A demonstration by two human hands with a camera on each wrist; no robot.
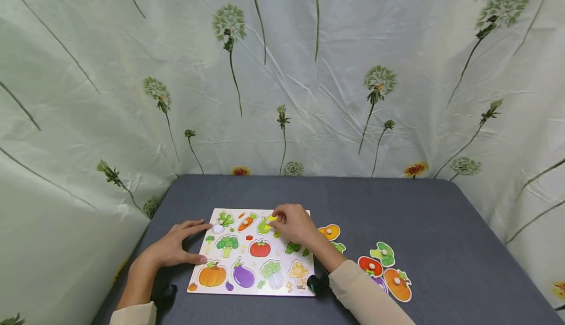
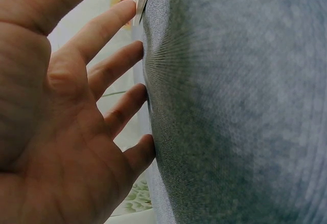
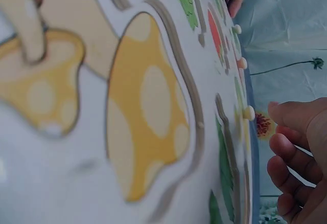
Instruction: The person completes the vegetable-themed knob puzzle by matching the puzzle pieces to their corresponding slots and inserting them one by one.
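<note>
A white puzzle board (image 1: 240,288) printed with vegetables lies on the table. My left hand (image 1: 172,246) rests at its left edge, fingers spread and thumb on the board; in the left wrist view the fingertips (image 2: 134,51) touch the cloth and the board's edge. My right hand (image 1: 293,224) is over the top row by the corn piece (image 1: 265,225). In the right wrist view its fingers are loosely bent, a small gap from the corn's knob (image 3: 249,113), holding nothing. A carrot piece (image 1: 247,223) and a white radish piece (image 1: 224,219) sit beside the corn.
Right of the board lie loose knobbed pieces: a yellow-orange one (image 1: 331,232), a partly hidden green one (image 1: 339,247), broccoli (image 1: 384,253), tomato (image 1: 370,267), pumpkin (image 1: 398,287) and a mostly covered purple one (image 1: 381,284). A flowered curtain (image 1: 318,94) hangs behind the dark table (image 1: 423,217).
</note>
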